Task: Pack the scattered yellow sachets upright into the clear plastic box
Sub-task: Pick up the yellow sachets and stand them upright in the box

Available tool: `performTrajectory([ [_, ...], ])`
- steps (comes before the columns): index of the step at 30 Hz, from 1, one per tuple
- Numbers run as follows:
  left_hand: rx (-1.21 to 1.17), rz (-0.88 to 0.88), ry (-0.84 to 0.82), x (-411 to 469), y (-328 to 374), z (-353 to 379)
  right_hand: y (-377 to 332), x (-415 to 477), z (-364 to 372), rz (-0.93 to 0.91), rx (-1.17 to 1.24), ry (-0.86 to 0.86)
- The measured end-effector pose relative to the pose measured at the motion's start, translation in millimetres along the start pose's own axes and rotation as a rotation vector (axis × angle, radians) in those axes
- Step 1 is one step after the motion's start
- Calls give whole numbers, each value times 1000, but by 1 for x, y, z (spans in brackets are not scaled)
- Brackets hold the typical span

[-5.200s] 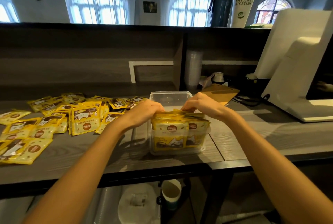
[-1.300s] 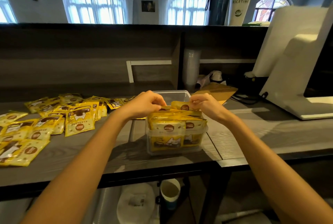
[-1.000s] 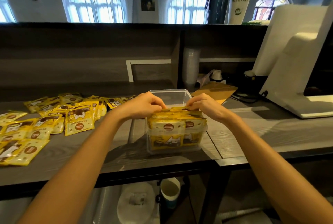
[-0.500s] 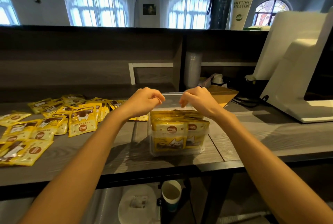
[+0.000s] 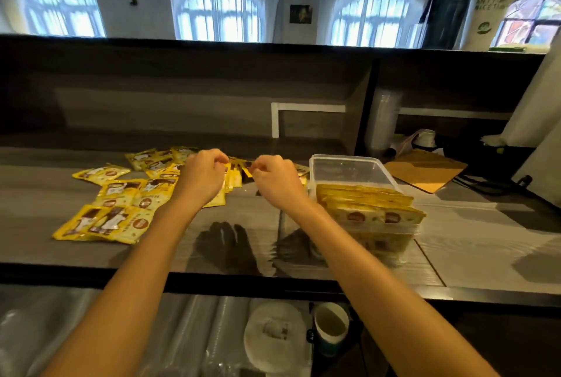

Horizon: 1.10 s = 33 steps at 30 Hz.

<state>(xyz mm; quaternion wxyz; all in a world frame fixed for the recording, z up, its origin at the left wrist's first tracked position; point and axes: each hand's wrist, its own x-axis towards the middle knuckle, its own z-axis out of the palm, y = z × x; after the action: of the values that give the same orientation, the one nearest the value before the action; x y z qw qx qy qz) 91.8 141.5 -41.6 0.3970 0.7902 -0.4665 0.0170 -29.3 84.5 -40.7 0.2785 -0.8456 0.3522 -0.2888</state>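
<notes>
Hovering over loose sachets [image 5: 121, 203] on worktop [image 5: 243, 243]: left hand [image 5: 202, 174], right hand [image 5: 274, 180] curled, apparently empty, poised for next pick. Box [image 5: 349, 168] alongside, near end packed upright.

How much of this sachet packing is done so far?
Partly done: a row of sachets stands upright in the near part of the clear box; its far part is empty. Left hand and right hand hover, fingers curled, over the loose pile, apparently holding nothing. Many sachets remain.
</notes>
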Motion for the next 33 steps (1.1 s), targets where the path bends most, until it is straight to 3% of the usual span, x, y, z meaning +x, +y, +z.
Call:
performTrajectory([
  [4,137,-159,-96,3,-47,8,12,7,43,52,-60,-196],
  [8,223,-159,-200,6,-74,17,19,17,76,45,-103,-269],
  [11,267,-142,-308,3,-84,26,24,25,87,119,-124,-204],
  [17,174,-82,-293,-1,-73,34,35,36,91,243,-182,-101],
  [21,-26,-75,-287,5,-74,34,38,39,85,298,68,62],
  [25,149,3,-225,11,-79,37,38,38,72,369,293,221],
  [30,427,-46,-421,15,-82,45,40,41,67,394,303,308],
  [33,548,33,-404,17,-69,40,44,41,68,354,316,363],
])
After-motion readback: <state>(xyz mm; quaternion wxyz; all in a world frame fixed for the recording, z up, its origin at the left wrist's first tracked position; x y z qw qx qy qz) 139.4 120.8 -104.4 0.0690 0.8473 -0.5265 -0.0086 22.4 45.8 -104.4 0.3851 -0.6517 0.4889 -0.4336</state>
